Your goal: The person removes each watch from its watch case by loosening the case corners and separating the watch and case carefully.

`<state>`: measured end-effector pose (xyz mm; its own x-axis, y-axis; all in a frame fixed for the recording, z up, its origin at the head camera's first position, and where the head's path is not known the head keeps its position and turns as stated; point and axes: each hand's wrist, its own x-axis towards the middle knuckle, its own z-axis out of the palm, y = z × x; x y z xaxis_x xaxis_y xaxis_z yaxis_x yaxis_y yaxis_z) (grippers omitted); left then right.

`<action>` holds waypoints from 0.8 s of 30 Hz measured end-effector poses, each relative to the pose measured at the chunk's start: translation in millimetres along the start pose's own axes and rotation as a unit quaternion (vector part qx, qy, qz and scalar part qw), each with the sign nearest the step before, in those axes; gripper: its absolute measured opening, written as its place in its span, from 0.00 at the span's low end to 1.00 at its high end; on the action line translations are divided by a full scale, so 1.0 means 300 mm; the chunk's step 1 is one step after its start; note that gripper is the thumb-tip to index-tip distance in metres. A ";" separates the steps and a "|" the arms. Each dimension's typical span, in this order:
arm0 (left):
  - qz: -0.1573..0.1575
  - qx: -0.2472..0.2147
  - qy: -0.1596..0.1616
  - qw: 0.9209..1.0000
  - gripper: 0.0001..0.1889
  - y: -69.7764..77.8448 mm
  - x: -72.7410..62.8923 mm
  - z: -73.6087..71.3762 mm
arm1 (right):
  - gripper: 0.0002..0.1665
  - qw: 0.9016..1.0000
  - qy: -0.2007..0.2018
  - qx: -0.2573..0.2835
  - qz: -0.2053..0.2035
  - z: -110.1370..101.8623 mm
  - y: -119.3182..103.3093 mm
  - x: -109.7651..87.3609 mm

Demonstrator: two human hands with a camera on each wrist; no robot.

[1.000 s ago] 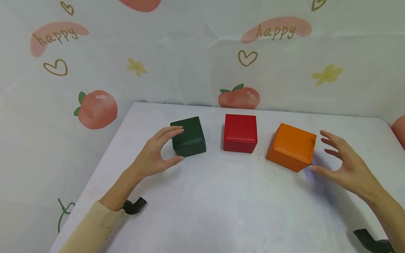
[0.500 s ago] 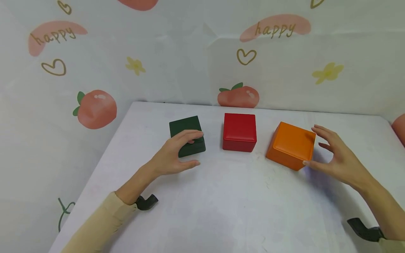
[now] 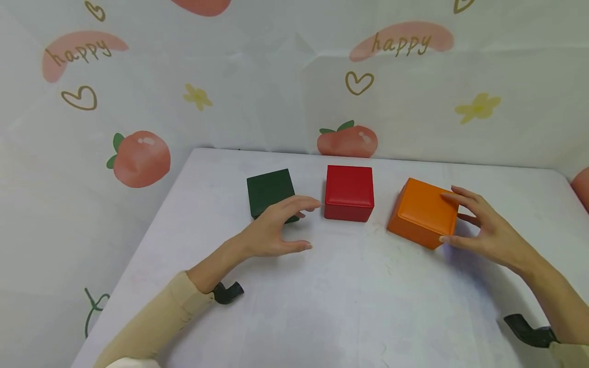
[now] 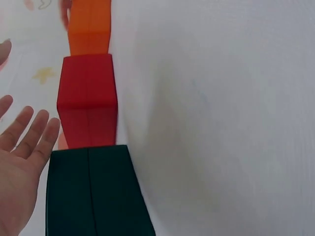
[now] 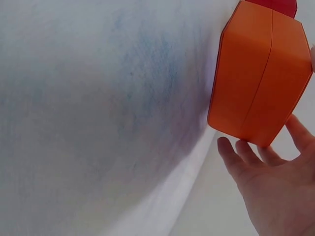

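Three lidded boxes stand in a row on the white table point(image 3: 294, 306). The dark green box point(image 3: 269, 188) is on the left, the red box point(image 3: 349, 188) in the middle and the orange box point(image 3: 425, 209) on the right. My left hand point(image 3: 271, 232) hovers in front of the green box, hiding its near side, fingers extended and holding nothing. Its fingertips reach near the red box's left side. My right hand point(image 3: 492, 235) is at the right end of the orange box, thumb by the near corner and a fingertip over the lid's far edge. Firm contact is unclear.
Behind the table hangs a white backdrop point(image 3: 257, 102) printed with fruit, hearts and flowers. A black curved piece point(image 3: 228, 293) sits at the left wrist, and another black piece point(image 3: 529, 331) at the right wrist.
My left hand has moved rightward across the front of the green box towards the red one. My right hand has come in closer around the orange box's right end. The boxes stay put.
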<state>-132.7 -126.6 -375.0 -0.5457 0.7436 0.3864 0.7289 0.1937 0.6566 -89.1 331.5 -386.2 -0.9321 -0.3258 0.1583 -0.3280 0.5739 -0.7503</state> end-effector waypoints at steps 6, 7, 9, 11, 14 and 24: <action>-0.018 -0.029 -0.031 0.999 0.38 -0.005 0.014 0.034 | 0.54 1.000 -0.008 -0.003 0.010 0.005 0.005 0.002; -0.022 -0.036 -0.038 0.998 0.39 -0.005 0.017 0.039 | 0.55 1.000 -0.011 -0.003 0.010 0.006 0.007 0.002; -0.027 -0.047 -0.051 0.997 0.39 -0.004 0.025 0.050 | 0.56 1.000 -0.012 -0.007 0.015 0.007 0.008 0.002; -0.029 -0.054 -0.062 0.996 0.40 0.000 0.034 0.057 | 0.57 1.000 -0.014 -0.009 0.015 0.008 0.010 0.002; -0.031 -0.060 -0.072 0.995 0.41 0.007 0.048 0.067 | 0.56 1.000 -0.009 -0.012 0.021 0.010 0.009 0.004; -0.053 -0.106 -0.110 0.987 0.44 0.002 0.088 0.126 | 0.55 0.999 -0.017 -0.007 0.046 0.015 0.014 -0.001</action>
<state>-131.0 -82.7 -389.0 -0.4948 0.8516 0.1732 0.5572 0.1580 0.8152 -89.5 330.6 -392.3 -0.9527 -0.2962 0.0681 -0.2444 0.6134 -0.7510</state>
